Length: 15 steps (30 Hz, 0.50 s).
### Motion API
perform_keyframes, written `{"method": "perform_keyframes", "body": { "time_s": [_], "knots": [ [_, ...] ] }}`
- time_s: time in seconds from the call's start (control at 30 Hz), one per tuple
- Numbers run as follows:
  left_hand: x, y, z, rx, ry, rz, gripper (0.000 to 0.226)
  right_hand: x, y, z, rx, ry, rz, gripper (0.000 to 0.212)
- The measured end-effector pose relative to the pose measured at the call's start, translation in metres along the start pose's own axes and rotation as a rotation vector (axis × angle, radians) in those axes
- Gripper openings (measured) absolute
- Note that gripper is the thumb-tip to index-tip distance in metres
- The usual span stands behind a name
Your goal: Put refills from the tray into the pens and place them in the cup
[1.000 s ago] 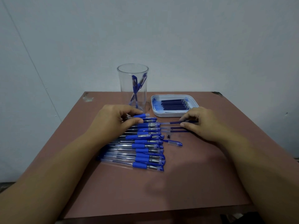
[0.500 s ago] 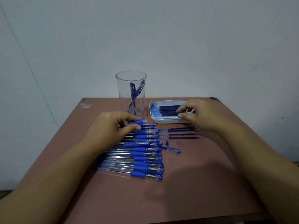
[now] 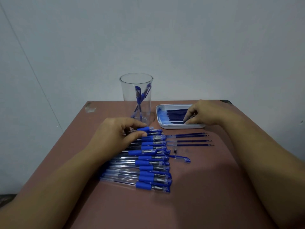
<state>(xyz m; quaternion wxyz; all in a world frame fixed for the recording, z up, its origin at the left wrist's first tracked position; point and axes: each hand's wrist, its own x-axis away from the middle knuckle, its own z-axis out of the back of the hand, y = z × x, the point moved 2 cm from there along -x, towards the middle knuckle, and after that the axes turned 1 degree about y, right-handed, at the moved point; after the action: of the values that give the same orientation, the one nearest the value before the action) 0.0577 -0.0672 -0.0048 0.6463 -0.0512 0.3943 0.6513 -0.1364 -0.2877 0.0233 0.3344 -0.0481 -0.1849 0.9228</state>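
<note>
1. A brown tabletop (image 3: 189,204) carries everything.
2. A clear cup (image 3: 136,98) stands at the far middle, holding two finished pens.
3. A row of about twelve pens (image 3: 148,164) lies left of centre. The left hand (image 3: 115,138) rests on its far end, fingers curled over one pen.
4. A white tray (image 3: 165,125), far right, holds many refills, too packed to count. The right hand (image 3: 204,113) pinches one there.
5. Four loose refills (image 3: 193,139) lie just near of the tray: probably light, thin, bendy; best pinched mid-length.
</note>
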Motion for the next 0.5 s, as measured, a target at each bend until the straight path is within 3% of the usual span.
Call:
{"method": "perform_keyframes", "body": {
  "time_s": [0.5],
  "knots": [
    [-0.0012,-0.001,-0.0036,0.015,-0.026,0.018,0.044,-0.0035,-0.0046,0.0008,0.07,-0.065,-0.02,0.009]
  ]
}}
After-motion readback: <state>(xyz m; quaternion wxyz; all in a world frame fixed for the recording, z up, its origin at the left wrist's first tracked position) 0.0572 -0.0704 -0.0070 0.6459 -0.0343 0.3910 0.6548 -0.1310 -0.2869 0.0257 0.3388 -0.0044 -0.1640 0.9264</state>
